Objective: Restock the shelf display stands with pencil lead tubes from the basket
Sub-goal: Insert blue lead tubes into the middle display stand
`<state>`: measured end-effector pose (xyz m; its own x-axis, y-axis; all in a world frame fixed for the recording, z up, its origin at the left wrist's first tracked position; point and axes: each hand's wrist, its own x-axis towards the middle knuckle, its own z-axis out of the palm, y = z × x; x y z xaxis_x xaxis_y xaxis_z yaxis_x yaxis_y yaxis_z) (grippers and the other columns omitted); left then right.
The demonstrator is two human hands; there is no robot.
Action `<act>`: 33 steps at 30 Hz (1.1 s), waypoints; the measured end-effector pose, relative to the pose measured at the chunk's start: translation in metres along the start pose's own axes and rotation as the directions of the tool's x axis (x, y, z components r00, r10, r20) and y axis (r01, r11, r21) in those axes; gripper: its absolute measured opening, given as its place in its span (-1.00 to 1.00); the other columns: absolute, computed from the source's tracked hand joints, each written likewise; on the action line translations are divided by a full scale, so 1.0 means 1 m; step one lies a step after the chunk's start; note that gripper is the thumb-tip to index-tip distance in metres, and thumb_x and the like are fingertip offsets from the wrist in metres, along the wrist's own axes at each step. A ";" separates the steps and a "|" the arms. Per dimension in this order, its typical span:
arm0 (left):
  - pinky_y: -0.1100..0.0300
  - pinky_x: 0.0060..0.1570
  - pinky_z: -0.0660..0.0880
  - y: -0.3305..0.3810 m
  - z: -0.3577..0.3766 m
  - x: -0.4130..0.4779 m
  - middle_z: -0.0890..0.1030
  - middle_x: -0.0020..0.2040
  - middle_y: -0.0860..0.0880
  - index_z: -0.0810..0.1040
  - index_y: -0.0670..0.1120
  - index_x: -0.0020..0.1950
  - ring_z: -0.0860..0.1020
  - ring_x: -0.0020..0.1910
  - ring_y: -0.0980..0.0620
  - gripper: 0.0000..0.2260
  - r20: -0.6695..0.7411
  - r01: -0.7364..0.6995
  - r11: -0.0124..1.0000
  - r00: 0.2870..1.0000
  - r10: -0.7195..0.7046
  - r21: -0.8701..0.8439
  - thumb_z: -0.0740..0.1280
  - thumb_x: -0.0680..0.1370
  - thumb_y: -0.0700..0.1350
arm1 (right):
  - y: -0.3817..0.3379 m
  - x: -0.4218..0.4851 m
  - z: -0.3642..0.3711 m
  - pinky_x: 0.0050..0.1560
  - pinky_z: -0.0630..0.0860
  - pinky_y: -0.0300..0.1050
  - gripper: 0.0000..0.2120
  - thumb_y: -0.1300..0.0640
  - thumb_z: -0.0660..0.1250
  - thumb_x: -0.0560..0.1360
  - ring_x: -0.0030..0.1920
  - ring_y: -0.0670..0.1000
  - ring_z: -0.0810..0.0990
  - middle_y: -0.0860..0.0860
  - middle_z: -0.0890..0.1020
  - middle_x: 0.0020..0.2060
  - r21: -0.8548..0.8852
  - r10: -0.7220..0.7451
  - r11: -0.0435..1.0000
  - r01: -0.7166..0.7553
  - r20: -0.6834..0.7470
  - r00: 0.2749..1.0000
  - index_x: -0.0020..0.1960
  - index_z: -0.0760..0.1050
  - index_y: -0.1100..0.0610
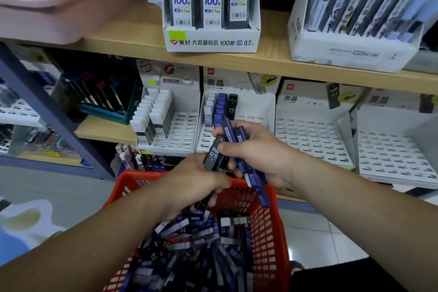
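Both hands are up over the red basket (272, 216), sorting a handful before slotting. The right hand (260, 156) has its fingers (219, 131) clenched around a bundle of blue tubes (254, 185) that fans out above and below the palm. The left hand (196, 180) is curled round the lower part of a black HB 0.5 tube (214, 155), and the right thumb (230, 147) presses on that tube's upper end. Most of the stock lies as loose tubes (201, 249) heaped in the basket. The likely aim is to work the black tube free of the blue ones so each colour goes to its own column. The middle display stand (251, 111) already carries a blue row (221, 106) and 1 black tube (232, 104) beside it, so the black one probably belongs in front of that. Ease the thumb off before the left hand draws the tube away, keep the printed face forward, and keep the blue bundle squeezed tight, since its lower ends hang over the basket rim and could slip.
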<state>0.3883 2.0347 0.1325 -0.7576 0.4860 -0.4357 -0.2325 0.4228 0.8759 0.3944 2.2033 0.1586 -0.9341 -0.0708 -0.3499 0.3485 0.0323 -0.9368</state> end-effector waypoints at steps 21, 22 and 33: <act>0.15 -0.48 0.39 0.014 -0.012 0.014 0.48 -0.45 -0.07 0.60 -0.08 0.11 0.39 -0.52 -0.02 -0.90 -0.316 -0.157 0.976 0.943 0.103 -0.152 0.41 0.64 -0.09 | -0.007 0.014 -0.037 -0.47 0.41 -0.09 -0.75 0.37 0.47 0.51 -0.49 0.05 0.45 0.09 0.55 -0.41 0.044 -0.094 0.993 0.112 -0.303 0.948 0.13 0.54 0.18; 0.16 -0.49 0.38 0.018 -0.011 0.015 0.50 -0.43 -0.06 0.60 -0.08 0.12 0.42 -0.51 0.01 -0.90 -0.299 -0.160 0.975 0.948 0.108 -0.153 0.43 0.63 -0.11 | -0.007 0.015 -0.036 -0.48 0.41 -0.10 -0.74 0.36 0.48 0.51 -0.50 0.05 0.45 0.08 0.54 -0.44 0.043 -0.094 0.993 0.113 -0.314 0.945 0.13 0.53 0.18; 0.22 -0.46 0.42 0.017 -0.013 0.053 0.60 -0.31 -0.03 0.60 -0.07 -0.01 0.57 -0.39 0.04 -0.93 -0.263 -0.156 0.976 0.945 0.192 0.151 0.47 0.58 -0.13 | -0.003 0.025 -0.051 -0.41 0.48 -0.16 -0.83 0.22 0.47 0.56 -0.38 -0.01 0.55 0.06 0.65 -0.19 -0.207 -0.205 0.969 0.132 -0.386 0.899 0.13 0.58 0.12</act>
<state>0.3362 2.0572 0.1268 -0.9215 0.3393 -0.1891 -0.0166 0.4520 0.8919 0.3661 2.2525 0.1528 -0.9417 0.3143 -0.1202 0.1980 0.2287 -0.9531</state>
